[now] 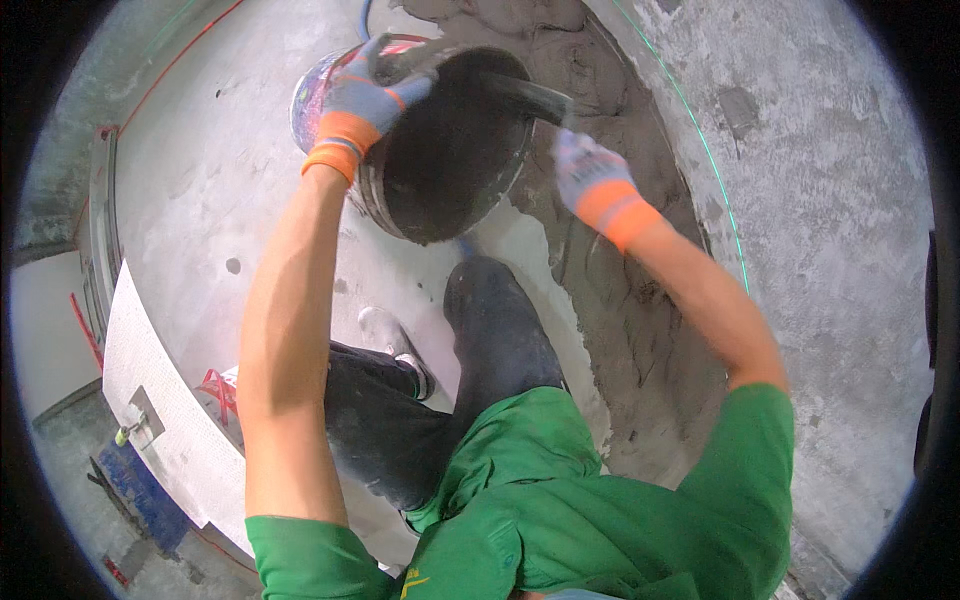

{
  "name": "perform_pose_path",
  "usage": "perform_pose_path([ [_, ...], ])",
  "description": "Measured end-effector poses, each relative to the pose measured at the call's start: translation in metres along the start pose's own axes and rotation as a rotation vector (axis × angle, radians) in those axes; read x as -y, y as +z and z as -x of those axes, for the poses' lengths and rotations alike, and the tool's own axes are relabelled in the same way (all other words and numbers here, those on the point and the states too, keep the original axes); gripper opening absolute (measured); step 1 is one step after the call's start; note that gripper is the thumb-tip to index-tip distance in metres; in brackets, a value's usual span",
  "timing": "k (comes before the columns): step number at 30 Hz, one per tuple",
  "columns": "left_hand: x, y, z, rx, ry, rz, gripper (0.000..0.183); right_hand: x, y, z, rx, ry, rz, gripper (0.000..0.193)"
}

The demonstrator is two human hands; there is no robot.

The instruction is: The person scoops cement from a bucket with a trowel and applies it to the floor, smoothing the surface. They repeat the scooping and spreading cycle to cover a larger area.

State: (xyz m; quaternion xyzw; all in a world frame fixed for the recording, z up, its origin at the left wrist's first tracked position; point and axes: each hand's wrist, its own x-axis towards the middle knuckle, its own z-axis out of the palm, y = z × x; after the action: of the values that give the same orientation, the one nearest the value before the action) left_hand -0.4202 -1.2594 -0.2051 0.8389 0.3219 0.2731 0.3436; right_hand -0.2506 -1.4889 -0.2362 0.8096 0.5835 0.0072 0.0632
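Observation:
A round bucket (372, 200) is tipped on its side ahead of me, its dark, mortar-smeared mouth turned toward me. My left hand (368, 100), in a grey glove with an orange cuff, is closed over the bucket's upper left rim. In a matching glove, my right hand (592, 172) grips a trowel at the bucket's right side; motion blurs it slightly. The trowel's flat blade (530, 97) reaches into the bucket's mouth, and its far end is lost in the dark interior. Wet grey mortar (630, 330) lies spread on the floor beneath and right of the bucket.
A green laser line (712, 150) runs along the concrete surface (820, 200) to the right. On the left are a white perforated board (160, 375), a long metal straightedge (103, 220) and a blue piece (145, 490). My shoe (388, 335) stands on the pale floor behind the bucket.

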Motion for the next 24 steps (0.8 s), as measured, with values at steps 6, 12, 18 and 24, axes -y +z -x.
perform_pose_path([
  [6, 0.012, 0.003, 0.008, -0.01, 0.045, 0.043, 0.071, 0.06, 0.028, -0.119, 0.369, -0.136, 0.096, 0.024],
  [12, 0.025, -0.016, 0.025, -0.05, 0.067, 0.342, 0.064, 0.095, 0.086, -0.121, 0.658, -0.407, -0.103, 0.023],
  [18, 0.024, -0.031, 0.04, -0.025, -0.04, 0.42, 0.063, 0.122, 0.104, -0.098, 0.669, -0.167, -1.331, 0.019],
  [24, 0.021, -0.035, 0.042, -0.016, -0.016, 0.389, 0.062, 0.158, 0.083, -0.063, 0.789, 0.099, -1.903, 0.02],
])
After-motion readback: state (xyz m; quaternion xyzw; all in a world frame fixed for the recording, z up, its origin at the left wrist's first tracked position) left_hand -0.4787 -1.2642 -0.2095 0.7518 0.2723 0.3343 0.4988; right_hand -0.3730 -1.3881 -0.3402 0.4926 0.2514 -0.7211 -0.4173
